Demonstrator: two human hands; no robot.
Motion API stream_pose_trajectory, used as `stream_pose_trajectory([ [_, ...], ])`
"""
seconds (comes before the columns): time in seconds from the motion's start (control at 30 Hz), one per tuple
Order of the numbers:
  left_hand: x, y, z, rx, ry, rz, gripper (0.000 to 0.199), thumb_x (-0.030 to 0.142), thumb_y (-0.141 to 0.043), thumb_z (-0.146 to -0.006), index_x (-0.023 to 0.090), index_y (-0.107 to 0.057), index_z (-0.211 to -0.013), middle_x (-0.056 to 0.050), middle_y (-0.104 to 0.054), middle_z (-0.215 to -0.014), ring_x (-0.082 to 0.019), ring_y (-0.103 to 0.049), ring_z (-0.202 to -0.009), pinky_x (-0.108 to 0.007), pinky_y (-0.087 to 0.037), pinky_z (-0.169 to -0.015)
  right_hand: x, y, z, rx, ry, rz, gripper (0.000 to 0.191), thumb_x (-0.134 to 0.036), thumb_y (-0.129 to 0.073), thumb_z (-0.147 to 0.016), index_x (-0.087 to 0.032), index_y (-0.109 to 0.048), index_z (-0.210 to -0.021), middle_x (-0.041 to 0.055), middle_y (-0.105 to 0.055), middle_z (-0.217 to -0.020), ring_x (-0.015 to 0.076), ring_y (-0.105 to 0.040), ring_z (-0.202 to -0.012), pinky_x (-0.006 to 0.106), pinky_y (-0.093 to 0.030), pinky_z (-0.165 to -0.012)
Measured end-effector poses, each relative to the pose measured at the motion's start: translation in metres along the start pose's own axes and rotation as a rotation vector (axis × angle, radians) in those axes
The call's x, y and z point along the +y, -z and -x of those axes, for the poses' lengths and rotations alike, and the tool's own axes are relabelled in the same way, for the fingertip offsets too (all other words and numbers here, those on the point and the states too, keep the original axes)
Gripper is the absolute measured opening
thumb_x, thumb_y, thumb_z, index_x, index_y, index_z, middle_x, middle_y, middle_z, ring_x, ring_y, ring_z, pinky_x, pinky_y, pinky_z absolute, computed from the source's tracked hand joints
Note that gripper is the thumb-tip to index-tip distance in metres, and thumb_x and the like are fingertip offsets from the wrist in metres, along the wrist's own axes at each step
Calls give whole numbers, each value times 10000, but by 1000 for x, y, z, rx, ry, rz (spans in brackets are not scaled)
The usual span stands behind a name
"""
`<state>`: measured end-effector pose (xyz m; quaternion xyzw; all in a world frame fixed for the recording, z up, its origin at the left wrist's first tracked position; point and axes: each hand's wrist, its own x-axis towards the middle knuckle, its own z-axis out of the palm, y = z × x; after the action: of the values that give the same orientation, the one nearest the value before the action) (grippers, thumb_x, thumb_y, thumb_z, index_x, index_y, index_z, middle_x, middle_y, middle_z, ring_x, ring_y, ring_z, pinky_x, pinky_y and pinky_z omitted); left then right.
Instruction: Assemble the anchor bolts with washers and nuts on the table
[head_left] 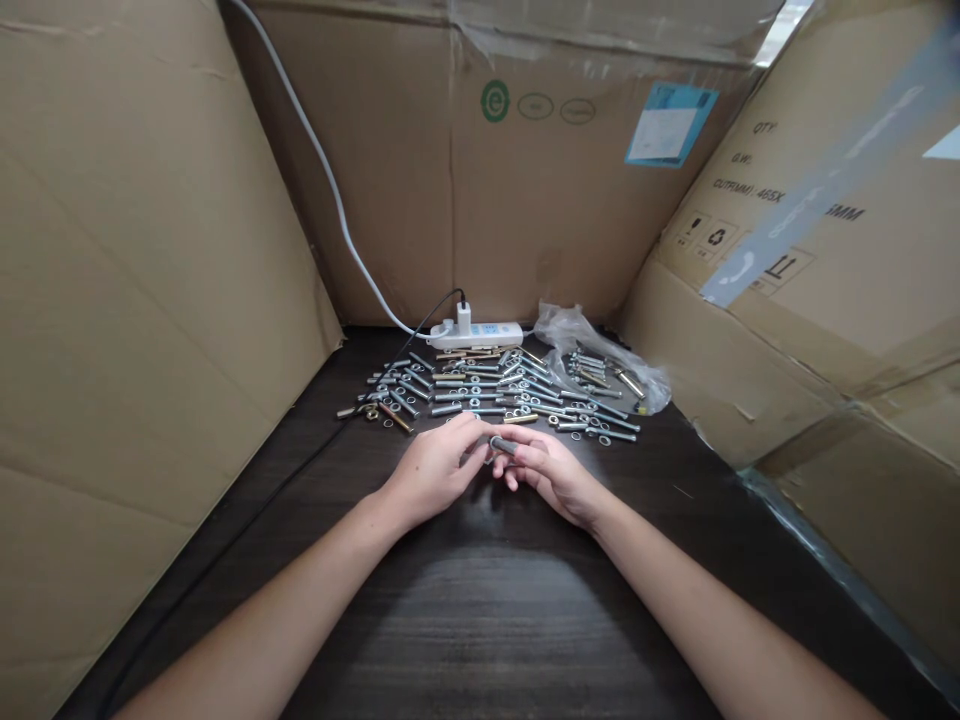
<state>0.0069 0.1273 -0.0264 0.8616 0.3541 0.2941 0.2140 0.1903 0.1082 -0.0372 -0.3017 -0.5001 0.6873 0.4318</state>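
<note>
My right hand point(551, 470) pinches a short grey metal bolt point(502, 445) between thumb and forefinger, its other fingers loosely curled below. The bolt lies aslant, its far end pointing toward my left hand point(439, 465). That hand is closed, thumb and fingertips meeting right at the bolt's end. Whatever small piece sits between those left fingertips is too hidden to name. Just beyond both hands lie rows of silver and brassy bolts point(469, 384) among loose washers point(604, 440) and nuts point(372, 412).
A white power strip point(487, 334) with a plugged-in charger point(463, 318) stands behind the rows. A clear plastic bag point(645, 385) holding more bolts lies at the right. A black cable point(300, 468) crosses the dark table point(480, 620) on the left. Cardboard walls point(375, 180) enclose three sides.
</note>
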Motion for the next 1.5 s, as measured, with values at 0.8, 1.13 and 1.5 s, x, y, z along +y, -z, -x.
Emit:
stream_pose_trajectory([
  [0.8,-12,13,5,-285,55,-323,73,175,-465,-819,202,-522,-855,-18,-560,-859,-174,-511,-775,-278,-367,-662,-2,8,-5,268,-7,145,375,-429,-601,-780,-161,-589,-1042,51,-582,-866,108,-531,-662,204,-381,-524],
  [1.13,-16,3,1,-192,75,-224,133,198,-448,-860,184,-543,-768,-17,-571,-798,-162,-518,-757,-271,-371,-686,-4,8,2,9,-47,97,381,-397,-548,-828,-174,-609,-1132,80,-619,-935,118,-538,-682,227,-395,-563],
  [1.5,-11,-6,-5,-11,221,197,300,325,-365,-922,157,-520,-727,8,-521,-707,-129,-476,-679,-230,-361,-626,-3,6,3,-47,22,-83,383,-385,-442,-888,-158,-620,-1140,104,-619,-954,136,-527,-692,256,-393,-595],
])
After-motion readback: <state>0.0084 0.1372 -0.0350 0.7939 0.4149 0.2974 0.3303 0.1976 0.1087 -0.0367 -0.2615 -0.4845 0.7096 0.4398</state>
